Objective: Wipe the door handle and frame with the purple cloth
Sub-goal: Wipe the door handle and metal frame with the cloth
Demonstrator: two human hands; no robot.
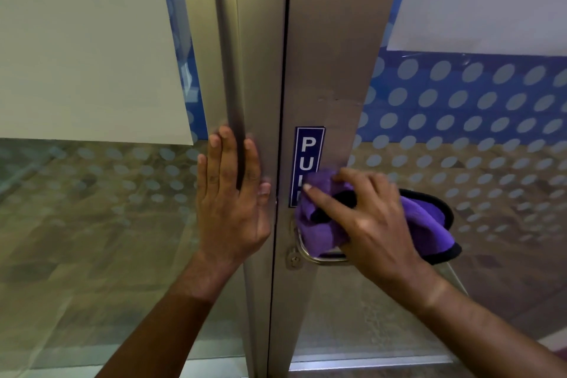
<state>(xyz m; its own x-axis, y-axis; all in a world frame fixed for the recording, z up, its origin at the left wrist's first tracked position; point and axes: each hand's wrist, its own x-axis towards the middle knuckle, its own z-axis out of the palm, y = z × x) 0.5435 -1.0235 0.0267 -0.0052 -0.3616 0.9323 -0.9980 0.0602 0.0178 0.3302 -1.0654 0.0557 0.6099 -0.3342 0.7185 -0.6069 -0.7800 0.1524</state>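
My right hand [365, 218] grips a bunched purple cloth [322, 225] with a black edge and presses it against the right door's metal frame [331, 55], over the lower part of a blue PULL sticker [308, 150]. Just below the cloth a curved metal door handle [319, 258] shows, partly covered by cloth and hand. A small keyhole [294, 259] sits left of the handle. My left hand [234, 193] lies flat, fingers spread, on the left door's metal frame [254, 55], beside the seam between the doors.
Glass panels with frosted dots and blue bands [478, 95] flank both frames. White sheets [86, 40] cover the upper glass on the left and right. The dark seam [280, 101] between the two doors runs vertically.
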